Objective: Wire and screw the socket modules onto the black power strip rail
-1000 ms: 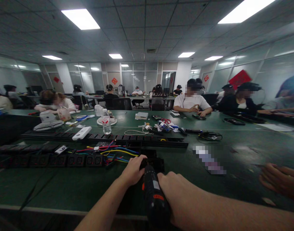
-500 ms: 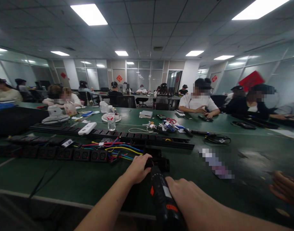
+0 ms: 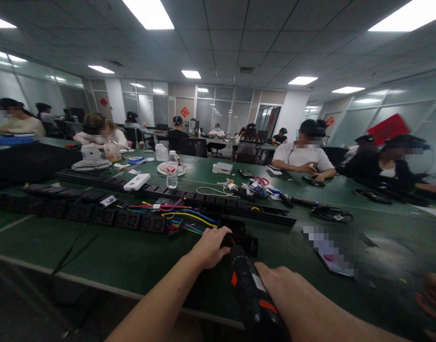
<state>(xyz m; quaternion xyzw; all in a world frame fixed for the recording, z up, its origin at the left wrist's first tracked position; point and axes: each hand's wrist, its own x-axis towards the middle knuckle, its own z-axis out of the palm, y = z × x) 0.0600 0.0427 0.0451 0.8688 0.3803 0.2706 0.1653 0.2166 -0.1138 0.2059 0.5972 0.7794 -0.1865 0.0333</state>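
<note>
Drill (image 3: 252, 287) in right grip (image 3: 287, 289), closed firmly round it; nose (image 3: 236, 252) just ahead, beside left grip (image 3: 211, 248), pinched shut on black housing (image 3: 252, 244). Best held square-on, pressure even, housing braced on worktop (image 3: 132, 259), fingertips clear.

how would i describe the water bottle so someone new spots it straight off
On the green table, find the farthest long black socket strip. The bottle stands upright just beyond it, in front of a round white slatted base. It is clear with red markings, unlike the cloudy white container behind it.
</note>
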